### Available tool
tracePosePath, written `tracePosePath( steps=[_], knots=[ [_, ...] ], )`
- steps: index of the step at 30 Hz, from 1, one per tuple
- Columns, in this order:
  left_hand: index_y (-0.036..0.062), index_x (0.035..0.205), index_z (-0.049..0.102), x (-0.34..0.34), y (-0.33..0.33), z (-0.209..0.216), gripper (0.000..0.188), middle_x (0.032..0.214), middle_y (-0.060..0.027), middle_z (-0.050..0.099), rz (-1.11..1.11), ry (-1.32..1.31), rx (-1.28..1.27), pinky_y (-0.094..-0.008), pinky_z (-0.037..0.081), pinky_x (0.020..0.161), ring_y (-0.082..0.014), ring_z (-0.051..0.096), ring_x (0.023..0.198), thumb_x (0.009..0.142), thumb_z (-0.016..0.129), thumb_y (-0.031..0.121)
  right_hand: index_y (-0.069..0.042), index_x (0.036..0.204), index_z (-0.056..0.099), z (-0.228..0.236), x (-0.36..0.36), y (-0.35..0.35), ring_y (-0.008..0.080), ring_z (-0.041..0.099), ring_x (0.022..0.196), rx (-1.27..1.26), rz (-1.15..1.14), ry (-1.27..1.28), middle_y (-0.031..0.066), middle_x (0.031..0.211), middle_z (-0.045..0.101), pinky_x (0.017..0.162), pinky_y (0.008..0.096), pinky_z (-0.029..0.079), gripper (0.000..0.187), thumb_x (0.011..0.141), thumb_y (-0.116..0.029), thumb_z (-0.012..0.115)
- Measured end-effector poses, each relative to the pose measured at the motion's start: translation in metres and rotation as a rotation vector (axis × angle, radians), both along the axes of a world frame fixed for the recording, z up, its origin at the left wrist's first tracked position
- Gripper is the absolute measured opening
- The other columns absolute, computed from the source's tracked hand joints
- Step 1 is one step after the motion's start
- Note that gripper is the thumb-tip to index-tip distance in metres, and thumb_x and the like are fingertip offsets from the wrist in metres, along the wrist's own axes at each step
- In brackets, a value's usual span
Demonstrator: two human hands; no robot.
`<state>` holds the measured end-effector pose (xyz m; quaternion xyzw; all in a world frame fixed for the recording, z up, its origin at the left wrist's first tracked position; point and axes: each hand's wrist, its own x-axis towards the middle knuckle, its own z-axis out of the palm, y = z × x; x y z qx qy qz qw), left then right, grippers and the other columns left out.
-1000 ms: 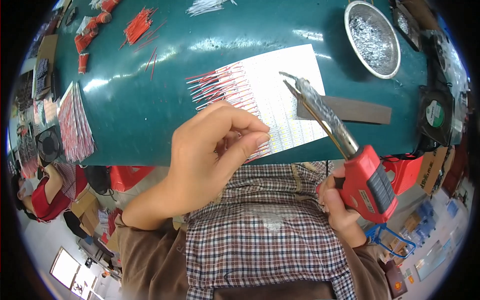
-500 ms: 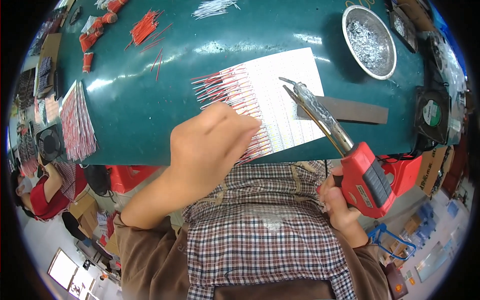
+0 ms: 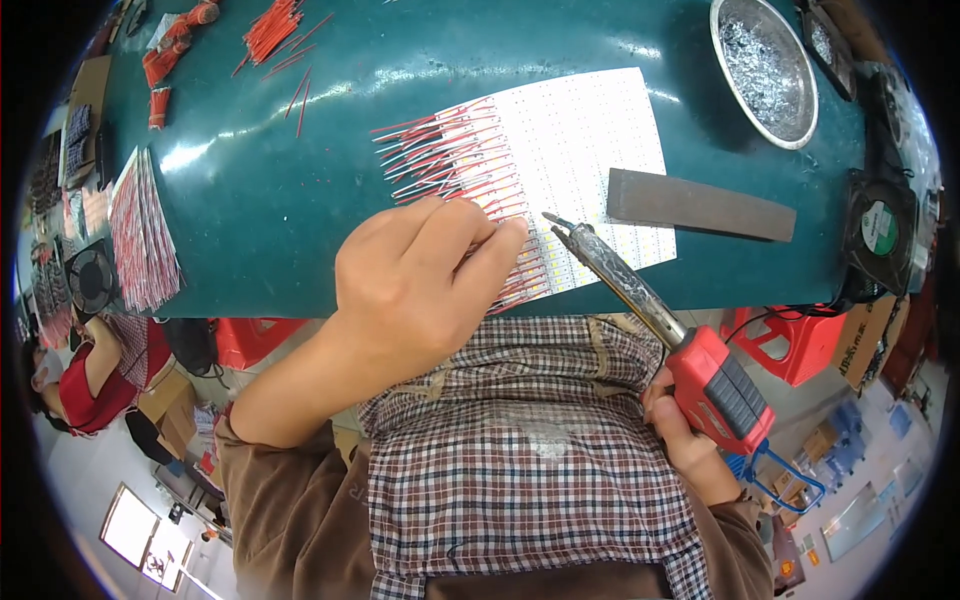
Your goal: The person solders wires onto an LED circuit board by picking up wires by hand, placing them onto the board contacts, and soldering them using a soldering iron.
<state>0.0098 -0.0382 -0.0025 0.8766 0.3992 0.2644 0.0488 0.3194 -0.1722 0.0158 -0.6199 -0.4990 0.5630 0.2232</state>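
My right hand [image 3: 682,432] grips the handle of a red soldering gun [image 3: 715,385]. The gun's metal tip points up and left, close to my left fingertips and just above a white sheet of LED strips [image 3: 575,125]. Over the sheet's left side my left hand [image 3: 420,280] is closed in a pinch; whatever sits between its thumb and finger is hidden. Thin red and white wires [image 3: 430,155] lie in rows along that side, their loose ends sticking out to the left, and my left hand covers part of them.
A dark flat bar [image 3: 700,205] lies across the sheet's right edge. Behind it stands a metal bowl [image 3: 765,75] with silvery bits. A small fan [image 3: 878,228] is at the right. Red wire bundles [image 3: 272,32] and a wired sheet [image 3: 142,230] lie left on the green table [image 3: 260,225].
The soldering gun's tip has moved left and down, nearer my left fingertips. My left hand stays pinched at the wire row. The whole view has shifted slightly.
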Motion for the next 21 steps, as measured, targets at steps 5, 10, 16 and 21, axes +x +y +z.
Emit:
tracePosePath(
  steps=[5, 10, 16, 21],
  knots=[
    [0.0042, 0.099, 0.078, 0.0008, 0.0008, -0.0011, 0.032, 0.076, -0.0016, 0.058, 0.002, 0.011, -0.017, -0.0296, 0.045, 0.052, -0.0168, 0.060, 0.064, 0.067, 0.079, 0.002, -0.002, 0.103, 0.072, -0.0020, -0.0004, 0.0012, 0.0253, 0.069, 0.073, 0.023, 0.033, -0.014, 0.0101, 0.084, 0.069, 0.068, 0.0345, 0.055, 0.020, 0.086, -0.012, 0.076],
    [0.0044, 0.099, 0.078, 0.0036, 0.0004, 0.0033, 0.030, 0.075, -0.0017, 0.058, 0.019, 0.022, -0.043, -0.0296, 0.044, 0.050, -0.0168, 0.059, 0.063, 0.069, 0.079, 0.001, -0.002, 0.102, 0.073, -0.0035, -0.0006, 0.0020, 0.0261, 0.069, 0.073, 0.021, 0.030, 0.004, 0.0104, 0.083, 0.070, 0.069, 0.0352, 0.055, 0.021, 0.084, -0.012, 0.076],
    [0.0051, 0.098, 0.078, 0.0052, -0.0019, 0.0025, 0.030, 0.075, -0.0018, 0.058, 0.037, 0.038, -0.048, -0.0294, 0.044, 0.050, -0.0166, 0.059, 0.062, 0.069, 0.079, -0.001, -0.001, 0.104, 0.073, -0.0045, -0.0029, 0.0049, 0.0268, 0.071, 0.076, 0.027, 0.039, -0.001, 0.0115, 0.086, 0.071, 0.072, 0.0357, 0.057, 0.025, 0.080, -0.007, 0.074],
    [0.0048, 0.098, 0.078, 0.0066, -0.0014, 0.0037, 0.030, 0.075, -0.0019, 0.058, 0.043, 0.053, -0.056, -0.0296, 0.044, 0.049, -0.0167, 0.059, 0.062, 0.069, 0.079, -0.002, -0.001, 0.106, 0.073, -0.0065, -0.0049, 0.0053, 0.0265, 0.071, 0.075, 0.044, 0.021, 0.015, 0.0114, 0.087, 0.071, 0.072, 0.0357, 0.057, 0.027, 0.079, -0.006, 0.074]
  ],
)
